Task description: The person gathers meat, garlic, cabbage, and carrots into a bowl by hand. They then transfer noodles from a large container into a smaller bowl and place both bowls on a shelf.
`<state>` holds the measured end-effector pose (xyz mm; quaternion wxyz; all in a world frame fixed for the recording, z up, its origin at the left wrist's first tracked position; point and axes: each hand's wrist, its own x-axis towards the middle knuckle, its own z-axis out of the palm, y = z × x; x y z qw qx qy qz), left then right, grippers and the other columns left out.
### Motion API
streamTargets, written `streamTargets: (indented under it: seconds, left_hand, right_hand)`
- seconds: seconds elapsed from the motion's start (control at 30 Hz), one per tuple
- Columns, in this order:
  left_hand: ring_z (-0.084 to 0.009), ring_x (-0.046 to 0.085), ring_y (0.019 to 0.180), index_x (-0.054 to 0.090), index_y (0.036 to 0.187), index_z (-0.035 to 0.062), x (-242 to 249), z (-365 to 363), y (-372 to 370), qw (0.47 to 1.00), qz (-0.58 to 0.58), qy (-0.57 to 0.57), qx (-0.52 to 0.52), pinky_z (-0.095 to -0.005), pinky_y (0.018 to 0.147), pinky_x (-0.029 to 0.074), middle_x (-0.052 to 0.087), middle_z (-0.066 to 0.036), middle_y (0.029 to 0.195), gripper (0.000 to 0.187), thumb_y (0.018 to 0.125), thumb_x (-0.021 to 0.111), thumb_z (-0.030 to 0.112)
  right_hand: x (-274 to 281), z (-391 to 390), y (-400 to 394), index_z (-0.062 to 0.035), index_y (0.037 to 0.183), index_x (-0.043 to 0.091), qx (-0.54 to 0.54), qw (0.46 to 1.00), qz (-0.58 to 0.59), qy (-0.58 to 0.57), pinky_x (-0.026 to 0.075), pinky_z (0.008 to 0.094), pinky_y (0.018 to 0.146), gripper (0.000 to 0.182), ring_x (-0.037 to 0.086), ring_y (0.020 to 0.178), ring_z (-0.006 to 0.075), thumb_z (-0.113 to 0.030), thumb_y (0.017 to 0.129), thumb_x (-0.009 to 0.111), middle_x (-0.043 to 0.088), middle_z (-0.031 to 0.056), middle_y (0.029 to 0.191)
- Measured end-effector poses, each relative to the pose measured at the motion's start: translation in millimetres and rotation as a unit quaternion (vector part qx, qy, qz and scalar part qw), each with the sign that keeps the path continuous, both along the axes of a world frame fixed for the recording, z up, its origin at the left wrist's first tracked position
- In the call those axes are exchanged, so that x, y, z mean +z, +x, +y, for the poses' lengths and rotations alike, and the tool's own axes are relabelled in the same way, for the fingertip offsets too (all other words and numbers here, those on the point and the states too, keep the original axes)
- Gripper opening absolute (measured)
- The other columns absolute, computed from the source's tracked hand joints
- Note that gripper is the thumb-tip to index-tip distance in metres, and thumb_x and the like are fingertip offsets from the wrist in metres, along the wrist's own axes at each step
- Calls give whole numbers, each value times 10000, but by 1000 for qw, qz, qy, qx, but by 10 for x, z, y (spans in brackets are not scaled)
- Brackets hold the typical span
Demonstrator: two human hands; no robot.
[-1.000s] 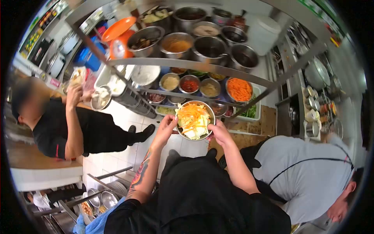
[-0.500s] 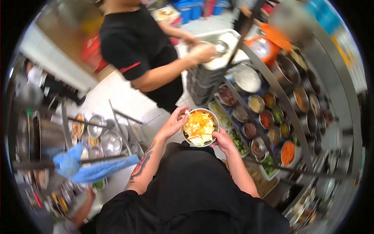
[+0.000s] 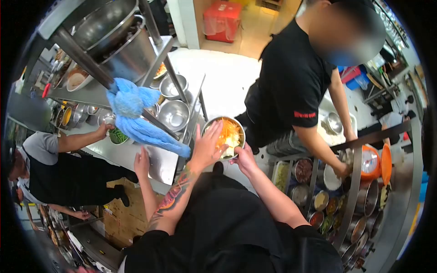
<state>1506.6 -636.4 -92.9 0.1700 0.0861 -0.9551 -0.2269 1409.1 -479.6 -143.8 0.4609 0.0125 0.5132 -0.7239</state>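
A round metal bowl (image 3: 243, 132) is in front of my body, filled with thin orange strips (image 3: 231, 129) that look like carrot and pale leafy pieces (image 3: 233, 142) that look like cabbage. My right hand (image 3: 246, 159) grips the bowl's near right rim, thumb at the edge. Laid over the left part of the food is my left hand (image 3: 208, 146), its fingers stretched out and slightly apart. That hand hides part of the food and the bowl's left rim.
At left, a blue cloth (image 3: 129, 107) is tied on a shelf rail, near empty metal bowls (image 3: 174, 115). A co-worker (image 3: 291, 82) stands ahead right beside ingredient containers (image 3: 302, 170). Another person (image 3: 50, 168) reaches for a bowl of greens (image 3: 118, 136). Someone's hand (image 3: 142, 163) is beside my left forearm.
My view has turned left, so the steel shelf and the blue cloth appear larger. My left hand has moved from the bowl's rim onto the food. The right hand keeps its grip.
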Motion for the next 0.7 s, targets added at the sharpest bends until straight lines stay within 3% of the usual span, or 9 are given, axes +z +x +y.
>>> streamTargets:
  seconds: [0.1,0.17,0.3,0.37,0.57,0.7]
  left_hand:
    - [-290,293,1463,255,1534,24,-75,-36,38,994,-83,-68,19,-686,1131,90,301,-129,1589,803,942,514,501]
    - [-309,208,1496,211,1552,43,-162,-80,27,993,-107,-44,14,-704,1120,62,210,-145,1621,826,940,519,505]
    - [-352,108,1515,169,1568,66,-144,-303,-118,994,-108,-14,7,-720,1108,31,119,-167,1640,844,945,514,521]
    - [-386,43,1517,150,1574,82,26,-391,-221,997,-45,50,-24,-734,1094,10,65,-173,1647,855,947,507,541]
    - [-416,115,1501,174,1550,19,1143,-500,-322,987,-10,119,-110,-617,1163,87,140,-196,1629,838,973,443,564]
    - [-432,236,1466,225,1524,-18,1781,-589,-217,968,3,196,-154,-535,1170,196,285,-232,1572,851,977,408,609]
  right_hand:
    - [-116,-173,-28,-27,1291,467,5,1000,3,30,502,295,390,450,628,567,202,-8,842,473,646,138,982]
    - [-186,-262,-98,-25,1293,469,13,999,-6,47,499,291,378,459,630,572,200,0,834,467,643,136,997]
    - [-315,-480,-420,-27,1295,478,45,997,-6,66,497,277,380,439,627,527,194,-37,856,489,666,132,901]
    - [-383,-637,-639,-14,1276,502,26,998,5,57,497,271,383,411,637,522,195,-73,869,506,673,134,865]
    - [-694,-1384,-1447,-67,1300,508,-60,996,29,55,500,298,399,440,634,543,210,-77,860,486,663,134,879]
    - [-756,-1924,-1984,-93,1316,473,-89,995,33,14,493,299,402,479,580,498,188,-42,840,461,645,132,843]
